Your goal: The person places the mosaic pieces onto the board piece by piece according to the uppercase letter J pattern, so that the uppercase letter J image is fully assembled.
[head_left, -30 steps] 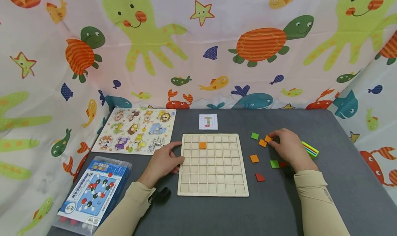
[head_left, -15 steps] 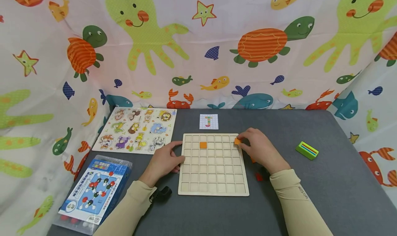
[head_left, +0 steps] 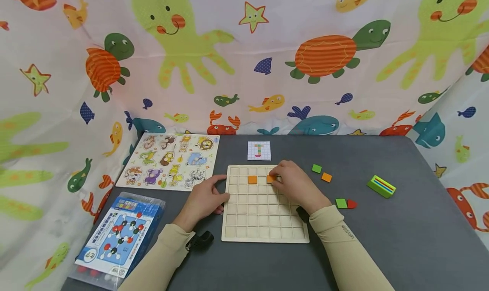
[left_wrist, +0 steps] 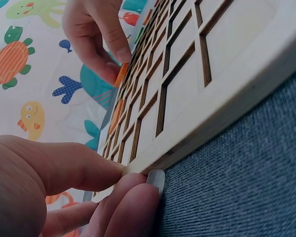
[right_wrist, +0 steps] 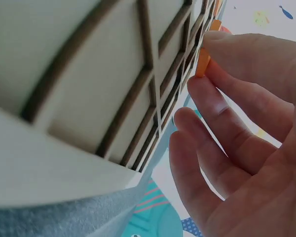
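A pale wooden grid board [head_left: 250, 219] lies at the middle of the table, with one orange square tile [head_left: 252, 179] in an upper cell. My left hand [head_left: 205, 199] grips its left edge, thumb and fingertips meeting at the rim [left_wrist: 148, 167]. Over the upper part of the board, my right hand [head_left: 299, 185] pinches a second orange square tile [right_wrist: 203, 63] between thumb and fingers. That tile is tilted, close over the cells to the right of the first one. The right hand and wrist cover the board's right side.
Right of the board lie a green tile [head_left: 316, 168], an orange tile [head_left: 326, 177], another green tile [head_left: 341, 203] and a rounded red piece [head_left: 352, 204]. Farther right is a striped green block [head_left: 382, 186]. A pattern card [head_left: 259, 151], animal puzzle [head_left: 160, 143] and molecule-model kit [head_left: 118, 235] surround the left and back.
My right hand has picked up an orange tile from the loose pieces and carried it left over the board. The left hand keeps its hold on the board's edge.
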`<state>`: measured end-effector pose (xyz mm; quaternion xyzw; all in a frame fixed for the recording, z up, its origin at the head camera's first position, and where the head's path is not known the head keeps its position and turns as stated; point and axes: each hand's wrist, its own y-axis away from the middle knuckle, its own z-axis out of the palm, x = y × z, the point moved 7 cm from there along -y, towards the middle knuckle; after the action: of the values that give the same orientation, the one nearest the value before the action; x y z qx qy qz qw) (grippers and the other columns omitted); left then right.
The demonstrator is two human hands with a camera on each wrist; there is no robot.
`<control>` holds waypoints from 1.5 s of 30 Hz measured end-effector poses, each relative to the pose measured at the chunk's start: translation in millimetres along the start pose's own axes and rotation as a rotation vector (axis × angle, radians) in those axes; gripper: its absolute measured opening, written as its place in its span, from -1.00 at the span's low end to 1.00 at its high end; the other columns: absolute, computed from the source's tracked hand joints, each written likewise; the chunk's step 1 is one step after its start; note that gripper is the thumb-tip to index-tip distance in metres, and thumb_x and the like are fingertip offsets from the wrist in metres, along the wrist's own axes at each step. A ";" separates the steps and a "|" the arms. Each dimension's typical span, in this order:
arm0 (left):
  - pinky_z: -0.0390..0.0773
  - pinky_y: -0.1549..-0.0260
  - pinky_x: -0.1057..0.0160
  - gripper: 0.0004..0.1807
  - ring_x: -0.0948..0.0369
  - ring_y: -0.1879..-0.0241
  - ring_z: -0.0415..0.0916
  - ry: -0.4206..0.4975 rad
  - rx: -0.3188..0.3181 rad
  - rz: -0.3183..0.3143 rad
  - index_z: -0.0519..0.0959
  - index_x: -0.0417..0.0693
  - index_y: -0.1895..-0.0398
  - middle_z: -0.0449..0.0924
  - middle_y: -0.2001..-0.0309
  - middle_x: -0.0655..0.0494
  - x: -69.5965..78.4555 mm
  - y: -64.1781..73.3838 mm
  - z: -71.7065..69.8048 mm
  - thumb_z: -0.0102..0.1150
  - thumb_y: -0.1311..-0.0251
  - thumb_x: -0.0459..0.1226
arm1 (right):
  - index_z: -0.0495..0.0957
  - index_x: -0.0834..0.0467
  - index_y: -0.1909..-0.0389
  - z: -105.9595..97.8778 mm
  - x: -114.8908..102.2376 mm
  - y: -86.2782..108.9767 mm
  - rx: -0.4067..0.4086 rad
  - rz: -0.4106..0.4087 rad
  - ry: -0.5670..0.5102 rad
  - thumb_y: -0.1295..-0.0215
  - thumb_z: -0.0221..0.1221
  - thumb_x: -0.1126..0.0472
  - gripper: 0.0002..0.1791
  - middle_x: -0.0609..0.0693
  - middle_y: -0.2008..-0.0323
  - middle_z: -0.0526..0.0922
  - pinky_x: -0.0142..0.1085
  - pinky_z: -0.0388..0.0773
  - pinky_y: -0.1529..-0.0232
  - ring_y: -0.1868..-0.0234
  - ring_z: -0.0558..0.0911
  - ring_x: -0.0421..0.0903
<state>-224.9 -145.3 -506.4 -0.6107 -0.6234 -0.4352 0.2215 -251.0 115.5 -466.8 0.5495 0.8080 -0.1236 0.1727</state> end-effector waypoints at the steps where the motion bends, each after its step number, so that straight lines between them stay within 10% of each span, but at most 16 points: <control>1: 0.75 0.50 0.18 -0.30 0.17 0.59 0.71 0.000 0.000 0.002 0.50 0.19 -0.54 0.68 0.45 0.02 -0.2 -0.7 1.1 0.44 -0.32 -0.18 | 0.80 0.19 -0.06 0.1 0.3 0.1 -0.002 -0.004 0.007 -0.45 0.38 0.22 -0.76 0.08 0.04 0.71 -0.02 0.69 -0.18 -0.03 0.61 0.04; 45: 0.71 0.54 0.21 -0.30 0.17 0.59 0.72 -0.043 0.003 -0.013 0.49 0.16 -0.54 0.68 0.46 0.04 -0.3 -2.1 0.9 0.45 -0.33 -0.16 | 0.81 0.16 -0.05 3.0 3.5 -1.4 -0.001 0.007 0.015 -0.44 0.40 0.21 -0.76 0.05 0.08 0.68 -0.05 0.71 -0.10 0.07 0.63 -0.02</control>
<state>-226.6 -144.5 -507.7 -0.6153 -0.6327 -0.4225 0.2063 -253.0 116.7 -471.0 0.5531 0.8075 -0.1185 0.1675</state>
